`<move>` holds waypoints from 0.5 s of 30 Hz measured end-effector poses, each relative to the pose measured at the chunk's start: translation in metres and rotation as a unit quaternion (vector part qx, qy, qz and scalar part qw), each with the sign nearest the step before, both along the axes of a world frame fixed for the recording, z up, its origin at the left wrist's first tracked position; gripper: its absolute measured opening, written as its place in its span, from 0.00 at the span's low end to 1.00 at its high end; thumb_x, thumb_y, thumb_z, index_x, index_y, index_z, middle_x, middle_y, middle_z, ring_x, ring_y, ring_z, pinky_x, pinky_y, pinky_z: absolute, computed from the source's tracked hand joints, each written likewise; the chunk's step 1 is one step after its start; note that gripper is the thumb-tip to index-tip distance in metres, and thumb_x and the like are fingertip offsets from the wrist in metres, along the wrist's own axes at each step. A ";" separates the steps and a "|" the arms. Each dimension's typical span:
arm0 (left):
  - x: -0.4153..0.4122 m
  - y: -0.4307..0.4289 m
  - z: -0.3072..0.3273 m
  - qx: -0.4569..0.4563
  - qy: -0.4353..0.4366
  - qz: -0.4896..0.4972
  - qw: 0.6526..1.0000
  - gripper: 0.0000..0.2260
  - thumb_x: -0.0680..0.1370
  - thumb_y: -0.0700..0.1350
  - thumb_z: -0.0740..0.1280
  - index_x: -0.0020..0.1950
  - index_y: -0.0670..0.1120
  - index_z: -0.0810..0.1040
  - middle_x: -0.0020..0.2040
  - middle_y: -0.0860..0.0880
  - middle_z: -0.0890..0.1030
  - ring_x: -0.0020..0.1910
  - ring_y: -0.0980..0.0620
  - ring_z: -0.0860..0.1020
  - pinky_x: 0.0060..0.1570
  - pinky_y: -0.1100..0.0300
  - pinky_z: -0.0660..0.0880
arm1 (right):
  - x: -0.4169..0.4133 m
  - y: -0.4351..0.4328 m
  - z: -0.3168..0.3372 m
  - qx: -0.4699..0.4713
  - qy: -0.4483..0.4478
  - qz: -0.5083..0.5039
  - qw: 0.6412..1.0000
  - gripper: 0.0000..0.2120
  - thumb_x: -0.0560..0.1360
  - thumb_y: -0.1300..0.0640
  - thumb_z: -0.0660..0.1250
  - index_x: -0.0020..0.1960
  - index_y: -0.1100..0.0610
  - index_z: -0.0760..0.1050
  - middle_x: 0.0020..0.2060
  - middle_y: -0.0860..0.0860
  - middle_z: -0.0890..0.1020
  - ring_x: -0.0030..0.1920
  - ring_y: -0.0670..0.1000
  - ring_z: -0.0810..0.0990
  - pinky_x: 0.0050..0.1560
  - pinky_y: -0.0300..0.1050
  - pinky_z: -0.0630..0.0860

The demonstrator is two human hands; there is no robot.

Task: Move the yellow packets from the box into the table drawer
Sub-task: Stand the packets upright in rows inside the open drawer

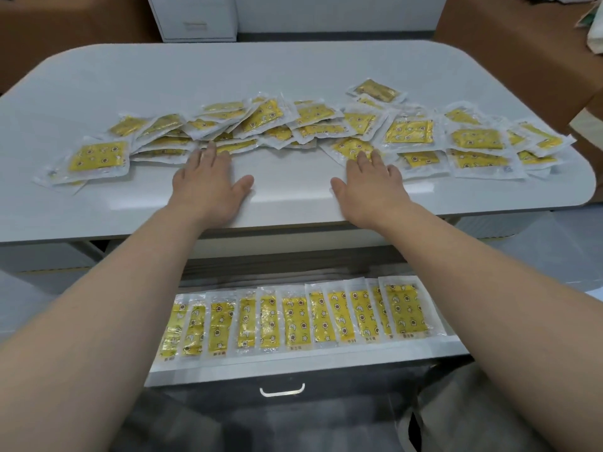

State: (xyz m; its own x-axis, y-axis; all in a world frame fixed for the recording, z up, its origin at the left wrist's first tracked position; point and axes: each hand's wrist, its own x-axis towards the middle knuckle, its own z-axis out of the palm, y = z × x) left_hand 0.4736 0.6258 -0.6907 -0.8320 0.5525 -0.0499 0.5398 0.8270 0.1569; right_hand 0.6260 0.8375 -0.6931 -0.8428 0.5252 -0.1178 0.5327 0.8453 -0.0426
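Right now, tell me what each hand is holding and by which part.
Nothing is held. Both hands lie flat and open on the table: left hand, right hand, fingertips just touching the edge of the loose yellow packets.

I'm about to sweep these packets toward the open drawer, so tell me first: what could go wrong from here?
1. The loose pile of packets spreads wider than the drawer; the packets near the table's right edge and the outermost packet on the left could slide past it to the floor.
2. The left hand and right hand lie flat and apart; packets may slip through between them.
3. Falling packets could disturb the neat row already inside.
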 end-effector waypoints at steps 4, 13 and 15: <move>0.003 -0.001 0.004 -0.006 0.004 0.003 1.000 0.31 0.82 0.65 0.49 0.75 0.44 0.64 0.76 0.41 0.66 0.76 0.38 0.60 0.71 0.40 0.60 | 0.003 -0.013 0.003 0.052 0.007 0.020 0.998 0.28 0.85 0.45 0.47 0.77 0.62 0.62 0.78 0.60 0.62 0.80 0.62 0.52 0.77 0.60 0.53; 0.057 0.006 0.012 -0.041 0.089 -0.032 0.995 0.25 0.83 0.59 0.53 0.62 0.40 0.77 0.63 0.40 0.72 0.62 0.39 0.69 0.61 0.46 0.68 | 0.018 -0.056 0.016 0.104 0.076 0.114 0.985 0.11 0.82 0.56 0.57 0.62 0.57 0.73 0.57 0.57 0.73 0.54 0.60 0.73 0.50 0.52 0.64; 0.068 0.004 0.011 -0.005 0.060 -0.044 0.997 0.22 0.84 0.57 0.55 0.64 0.40 0.73 0.65 0.40 0.71 0.63 0.40 0.70 0.61 0.46 0.69 | 0.019 -0.054 0.016 0.095 0.078 0.106 0.987 0.15 0.77 0.62 0.61 0.63 0.57 0.71 0.58 0.57 0.73 0.56 0.60 0.71 0.49 0.49 0.60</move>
